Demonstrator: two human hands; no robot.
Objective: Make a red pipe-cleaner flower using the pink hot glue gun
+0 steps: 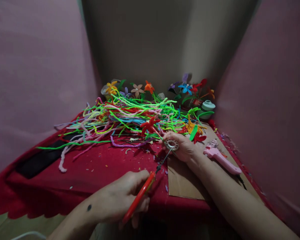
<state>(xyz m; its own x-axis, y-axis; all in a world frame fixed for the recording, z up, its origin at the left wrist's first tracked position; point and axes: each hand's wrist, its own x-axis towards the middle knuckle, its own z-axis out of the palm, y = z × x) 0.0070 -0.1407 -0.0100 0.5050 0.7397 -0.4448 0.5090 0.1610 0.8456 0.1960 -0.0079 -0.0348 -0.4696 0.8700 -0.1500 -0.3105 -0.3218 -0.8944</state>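
Note:
My left hand (126,191) is closed around red-handled pliers (140,198). The dark jaws point up and away, at the lower end of a thin stem; whether they grip it I cannot tell. Pinched in my right hand (183,146) is the stem of a red pipe-cleaner flower (150,126), its petals tipped to the left. A pale round spool (171,144) with holes around its centre is also held in the right hand, against the fingers. Part of the stem is hidden behind the fingers and the spool.
A large heap of coloured pipe cleaners (140,113) covers the back of the red cloth (95,173). Finished flowers (186,89) stand behind it. A pink glue gun (222,158) lies on cardboard (187,183) at right, near a pale jar (208,106). A black flat object (37,161) lies left.

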